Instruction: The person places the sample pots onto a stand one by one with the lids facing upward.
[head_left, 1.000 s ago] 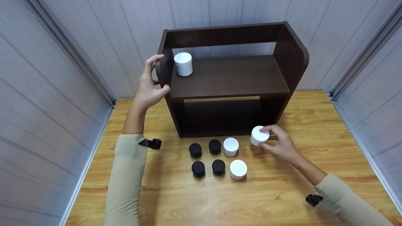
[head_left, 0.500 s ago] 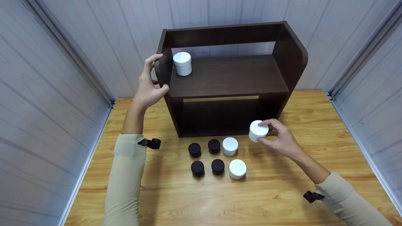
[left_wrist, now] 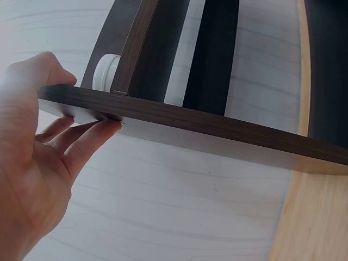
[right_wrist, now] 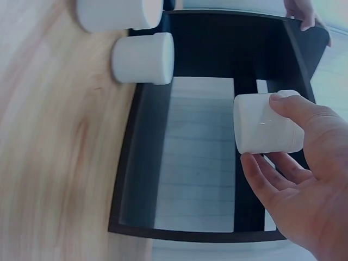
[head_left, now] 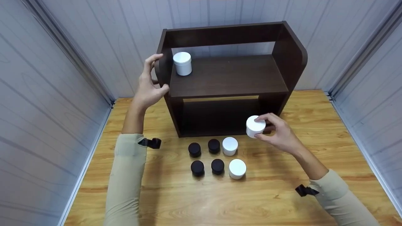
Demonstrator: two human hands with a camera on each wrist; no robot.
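A dark wooden shelf unit (head_left: 229,75) stands at the back of the wooden table (head_left: 176,194). My left hand (head_left: 150,84) grips its left side panel (left_wrist: 179,117), thumb on the front edge and fingers behind. One white jar (head_left: 182,63) stands at the left of the upper shelf. My right hand (head_left: 276,131) holds another white jar (head_left: 255,126) in the air in front of the unit's lower right corner; the right wrist view shows thumb and fingers round that jar (right_wrist: 266,130).
On the table in front of the unit stand several small black jars (head_left: 194,149) and two white jars (head_left: 230,146) (head_left: 237,168) in two rows. Grey panel walls (head_left: 47,78) close in left, right and behind.
My right hand has lifted the white jar off the table and carried it up and slightly left toward the shelf unit. The left hand has stayed on the side panel.
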